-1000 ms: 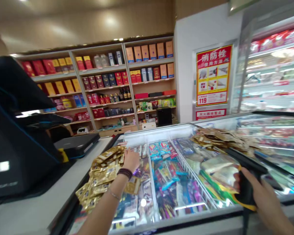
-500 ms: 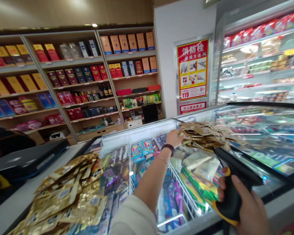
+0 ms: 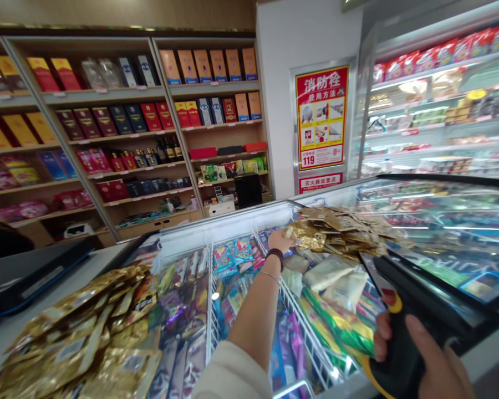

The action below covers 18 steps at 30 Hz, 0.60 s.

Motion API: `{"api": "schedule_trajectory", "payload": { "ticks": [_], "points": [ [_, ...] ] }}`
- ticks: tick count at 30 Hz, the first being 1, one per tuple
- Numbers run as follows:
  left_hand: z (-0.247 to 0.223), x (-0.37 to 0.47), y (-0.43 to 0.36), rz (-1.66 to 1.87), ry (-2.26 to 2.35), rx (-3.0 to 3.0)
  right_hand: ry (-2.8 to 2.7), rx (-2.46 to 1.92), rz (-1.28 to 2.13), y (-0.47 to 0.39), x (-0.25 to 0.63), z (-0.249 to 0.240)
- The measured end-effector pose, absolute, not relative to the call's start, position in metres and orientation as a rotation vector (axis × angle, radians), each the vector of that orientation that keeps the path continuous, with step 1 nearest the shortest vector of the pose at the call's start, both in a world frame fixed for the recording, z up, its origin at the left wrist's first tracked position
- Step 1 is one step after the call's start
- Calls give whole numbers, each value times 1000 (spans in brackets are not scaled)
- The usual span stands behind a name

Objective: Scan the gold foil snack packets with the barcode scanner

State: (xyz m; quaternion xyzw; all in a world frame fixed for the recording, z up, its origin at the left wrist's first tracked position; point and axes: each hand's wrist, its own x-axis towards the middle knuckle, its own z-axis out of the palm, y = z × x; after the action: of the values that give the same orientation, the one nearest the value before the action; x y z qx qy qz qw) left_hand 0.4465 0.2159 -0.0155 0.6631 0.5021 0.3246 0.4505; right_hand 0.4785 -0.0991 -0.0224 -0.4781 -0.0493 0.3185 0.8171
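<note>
My left hand (image 3: 280, 241) is stretched out over the freezer, its fingers closed on the edge of a shiny gold packet (image 3: 310, 236). That packet lies at the near left side of a heap of gold packets (image 3: 349, 226) on the freezer's glass top. In my right hand (image 3: 434, 354) is a pair of scissors (image 3: 393, 310) with black and yellow handles, its blades pointing up and left toward the heap. A second pile of gold packets (image 3: 79, 343) lies at the left, over the freezer's near left part.
Wire baskets (image 3: 305, 316) inside the freezer hold many wrapped ices. A black flat device (image 3: 29, 274) rests on the counter at left. Behind stand shelves (image 3: 120, 147) of boxes and bottles, a wall poster (image 3: 322, 119) and a lit display fridge (image 3: 436, 130).
My left hand has drawn slightly left, and a gold packet now shows stretched out from its fingers at the heap. The scissors stay in my right hand. The view has shifted a little.
</note>
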Motion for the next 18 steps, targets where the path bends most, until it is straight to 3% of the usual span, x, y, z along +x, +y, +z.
{"api": "schedule_trajectory", "payload": {
  "ticks": [10,18],
  "points": [
    [-7,330,163,828,971,1136,-261,-945,645,-95,483,-28],
    [-24,226,101,1115,748,791,-293,-976,661,-96,473,-16]
  ]
}}
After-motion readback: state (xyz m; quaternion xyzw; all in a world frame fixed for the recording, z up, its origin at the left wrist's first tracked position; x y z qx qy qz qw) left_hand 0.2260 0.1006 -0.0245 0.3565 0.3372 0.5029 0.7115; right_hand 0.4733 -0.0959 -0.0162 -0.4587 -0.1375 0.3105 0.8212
